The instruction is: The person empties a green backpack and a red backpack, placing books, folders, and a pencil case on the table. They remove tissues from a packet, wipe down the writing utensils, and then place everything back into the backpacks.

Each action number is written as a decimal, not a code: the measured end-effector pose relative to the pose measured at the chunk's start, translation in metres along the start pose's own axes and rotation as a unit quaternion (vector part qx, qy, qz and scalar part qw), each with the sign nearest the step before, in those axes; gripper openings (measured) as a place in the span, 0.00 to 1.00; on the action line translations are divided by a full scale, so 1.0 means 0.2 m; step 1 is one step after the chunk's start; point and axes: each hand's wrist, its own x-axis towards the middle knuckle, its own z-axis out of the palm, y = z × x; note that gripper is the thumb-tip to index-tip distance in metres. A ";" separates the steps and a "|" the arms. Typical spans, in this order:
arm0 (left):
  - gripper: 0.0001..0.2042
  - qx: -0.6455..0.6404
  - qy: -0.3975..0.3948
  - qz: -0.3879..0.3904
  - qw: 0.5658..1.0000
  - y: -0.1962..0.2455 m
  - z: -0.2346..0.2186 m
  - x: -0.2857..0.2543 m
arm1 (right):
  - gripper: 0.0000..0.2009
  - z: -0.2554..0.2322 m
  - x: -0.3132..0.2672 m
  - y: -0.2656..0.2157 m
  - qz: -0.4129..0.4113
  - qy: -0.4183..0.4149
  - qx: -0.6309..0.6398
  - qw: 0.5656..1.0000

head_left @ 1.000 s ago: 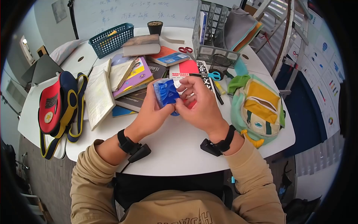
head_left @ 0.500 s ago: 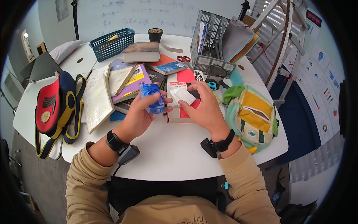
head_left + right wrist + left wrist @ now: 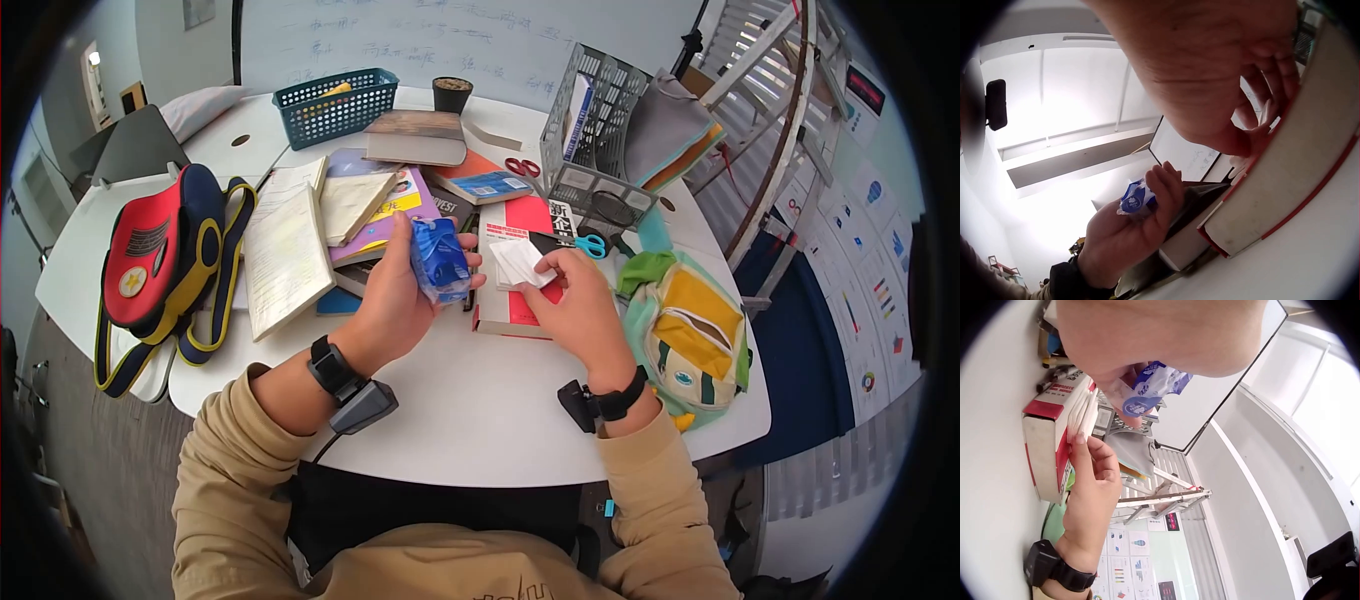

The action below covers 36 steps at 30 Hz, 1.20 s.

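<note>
My left hand (image 3: 388, 292) holds a blue plastic tissue packet (image 3: 438, 262), its fingers wrapped behind and its thumb along the near side. The packet's clear wrapper (image 3: 1169, 382) with blue print shows in the left wrist view. My right hand (image 3: 584, 318) pinches a folded white tissue (image 3: 516, 264) between thumb and fingers. That tissue lies over the cover of a thick red and white book (image 3: 505, 318). In the right wrist view the right fingers are right at the book's upper edge, and the palm hides most of the tissue.
Left of the hands lie an open notebook (image 3: 285, 265) and a pile of books. A red and navy bag (image 3: 150, 265) stands at far left, a green and yellow backpack (image 3: 695, 330) at right. Behind are a teal basket (image 3: 338, 108), a grey file rack (image 3: 600, 185) and blue scissors (image 3: 590, 244).
The hands have moved apart. My left hand keeps the packet, now turned more upright in the palm. My right hand has carried the white tissue away from it, down over the red book.
</note>
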 end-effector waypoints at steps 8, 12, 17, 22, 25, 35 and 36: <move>0.34 -0.021 0.004 0.006 1.000 -0.01 0.01 0.00 | 0.08 0.01 0.02 -0.02 -0.016 0.078 0.092 0.993; 0.34 -0.028 0.019 0.008 0.999 -0.02 0.02 0.00 | 0.07 0.00 0.03 -0.07 -0.033 0.113 0.181 0.976; 0.36 -0.044 0.054 0.032 0.997 -0.04 0.05 -0.01 | 0.09 -0.02 -0.02 -0.14 -0.177 0.025 0.164 0.970; 0.39 -0.043 0.051 0.048 0.997 -0.03 0.08 -0.05 | 0.09 0.04 -0.06 -0.25 -0.179 -0.032 0.180 0.967; 0.40 -0.012 0.039 0.074 0.996 -0.05 0.08 -0.06 | 0.09 0.04 -0.07 -0.24 -0.161 -0.055 0.183 0.968; 0.41 0.031 0.036 0.126 0.991 -0.09 0.09 -0.07 | 0.07 0.03 -0.07 -0.22 -0.124 -0.151 0.215 0.957; 0.41 0.030 0.036 0.125 0.991 -0.09 0.09 -0.07 | 0.07 0.01 -0.07 -0.21 -0.130 -0.171 0.195 0.957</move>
